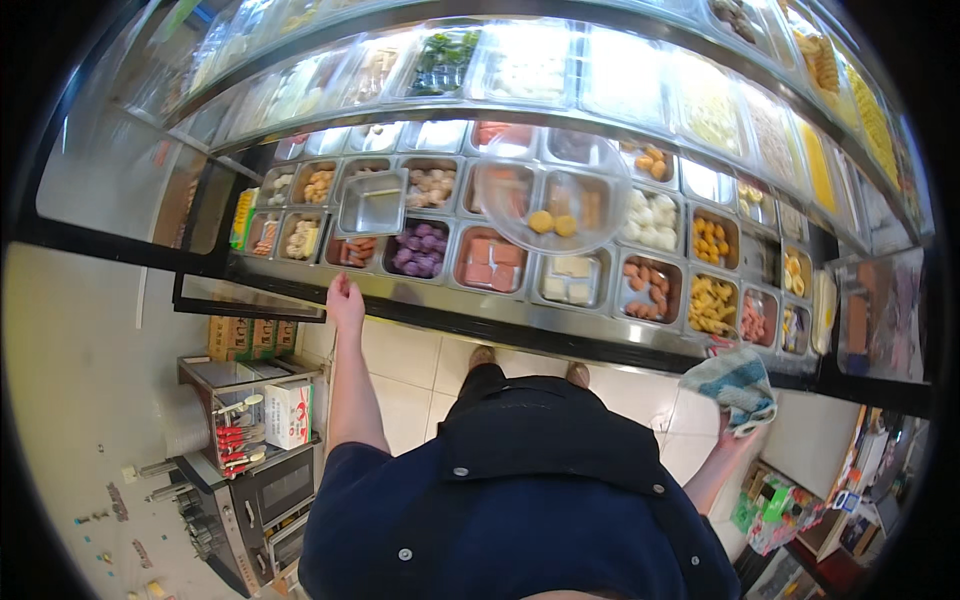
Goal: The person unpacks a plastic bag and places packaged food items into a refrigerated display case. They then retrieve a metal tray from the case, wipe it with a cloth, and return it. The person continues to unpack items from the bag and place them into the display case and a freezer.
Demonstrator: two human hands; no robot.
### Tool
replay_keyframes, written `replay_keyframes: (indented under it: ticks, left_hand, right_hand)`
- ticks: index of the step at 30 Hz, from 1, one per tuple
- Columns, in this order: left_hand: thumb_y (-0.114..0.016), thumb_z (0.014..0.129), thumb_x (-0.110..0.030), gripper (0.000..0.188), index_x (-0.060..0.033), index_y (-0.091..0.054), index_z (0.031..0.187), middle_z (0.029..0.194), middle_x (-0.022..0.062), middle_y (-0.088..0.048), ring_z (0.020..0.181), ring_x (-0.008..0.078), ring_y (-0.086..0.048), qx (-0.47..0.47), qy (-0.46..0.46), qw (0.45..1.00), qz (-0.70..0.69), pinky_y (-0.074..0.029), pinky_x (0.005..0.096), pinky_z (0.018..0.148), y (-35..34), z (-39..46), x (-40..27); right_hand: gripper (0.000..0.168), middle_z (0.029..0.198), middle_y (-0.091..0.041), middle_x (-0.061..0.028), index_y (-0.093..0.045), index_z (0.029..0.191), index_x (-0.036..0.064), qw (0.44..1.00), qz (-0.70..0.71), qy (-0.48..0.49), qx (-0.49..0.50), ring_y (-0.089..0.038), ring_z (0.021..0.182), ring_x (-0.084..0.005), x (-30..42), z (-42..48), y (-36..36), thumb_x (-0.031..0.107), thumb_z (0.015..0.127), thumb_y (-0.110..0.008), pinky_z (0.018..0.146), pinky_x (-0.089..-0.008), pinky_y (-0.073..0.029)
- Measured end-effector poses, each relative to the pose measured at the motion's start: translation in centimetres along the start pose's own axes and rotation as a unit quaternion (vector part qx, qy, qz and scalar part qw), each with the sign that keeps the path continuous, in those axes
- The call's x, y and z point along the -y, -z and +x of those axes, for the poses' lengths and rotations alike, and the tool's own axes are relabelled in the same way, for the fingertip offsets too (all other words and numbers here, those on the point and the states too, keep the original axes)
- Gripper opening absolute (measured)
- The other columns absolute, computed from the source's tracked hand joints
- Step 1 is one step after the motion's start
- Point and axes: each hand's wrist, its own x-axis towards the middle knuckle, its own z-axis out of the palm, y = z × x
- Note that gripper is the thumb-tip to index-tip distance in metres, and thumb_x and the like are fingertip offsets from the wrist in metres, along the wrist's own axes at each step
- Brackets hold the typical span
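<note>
My left hand is at the front edge of a refrigerated display counter, fingers curled inward and partly hidden; no object shows in it. Just beyond it is a metal pan of small sausages, beside a pan of purple balls. An empty metal pan rests on top of the pans behind. In my right hand is a bunched blue, white and grey cloth, held at the counter's right front edge. Near it are pans of yellow pieces and pink pieces.
A clear round plastic bowl or lid lies over the middle pans. Glass shelves above hold clear food trays. At left stand a rack with red-handled utensils and an oven. Goods fill a crate at right.
</note>
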Motion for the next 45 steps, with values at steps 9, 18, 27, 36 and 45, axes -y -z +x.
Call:
replay_keyframes:
  ticks: [9,18,27,36,45]
  left_hand:
    - [-0.066,0.066,-0.038,0.063,0.0068,-0.049,0.107,0.1,0.0255,-0.056,0.097,0.0361,-0.053,0.083,0.083,0.993,0.0,-0.041,0.0375,0.085,-6.4,17.5,3.6]
    - [-0.056,0.062,-0.017,0.025,-0.0011,-0.059,0.081,0.082,0.0216,-0.059,0.082,0.0368,-0.056,0.206,0.022,0.978,0.007,-0.044,0.0411,0.072,-7.3,20.4,4.1]
    - [-0.056,0.057,-0.004,0.01,-0.0006,-0.047,0.055,0.099,0.0191,-0.056,0.101,0.0309,-0.048,0.177,0.064,0.919,-0.347,-0.038,0.0367,0.085,0.1,4.8,-1.1]
    - [-0.053,0.055,0.002,0.013,-0.0013,-0.058,0.067,0.116,0.0111,-0.049,0.103,0.0184,-0.047,0.327,0.143,0.817,-0.453,-0.043,0.028,0.073,8.6,-11.6,-8.1]
    - [-0.05,0.055,0.003,0.006,-0.0011,-0.051,0.059,0.11,0.0177,-0.05,0.108,0.0275,-0.043,0.182,0.016,0.916,-0.357,-0.037,0.0338,0.086,12.0,-19.2,-11.0]
  right_hand:
    - [0.052,0.123,-0.047,-0.0079,-0.047,0.12,0.012,0.984,-0.04,-0.172,0.009,-0.043,0.113,-0.0283,-20.3,-11.9,-11.7,0.048,0.082,-0.043,0.094,-0.0479,-0.035]
    - [0.029,0.096,-0.058,-0.0082,-0.051,0.108,0.005,0.92,-0.32,-0.222,0.046,-0.056,0.089,-0.0213,-28.3,-14.9,-19.1,0.022,0.085,-0.047,0.079,-0.036,-0.046]
    - [0.025,0.09,-0.055,-0.004,-0.051,0.098,0.001,0.717,-0.596,0.135,0.336,-0.053,0.083,-0.0107,-34.6,-18.2,-31.1,-0.001,0.074,-0.059,0.073,-0.0246,-0.043]
    - [0.024,0.09,-0.058,-0.0089,-0.06,0.083,0.004,0.29,-0.548,0.465,0.632,-0.056,0.085,-0.0261,-42.5,-21.1,-31.5,0.008,0.059,-0.06,0.069,-0.036,-0.047]
    - [0.012,0.076,-0.05,-0.006,-0.057,0.074,0.009,0.215,-0.62,0.559,0.507,-0.05,0.067,-0.0219,-36.0,-21.7,-26.7,0.014,0.063,-0.053,0.055,-0.0343,-0.042]
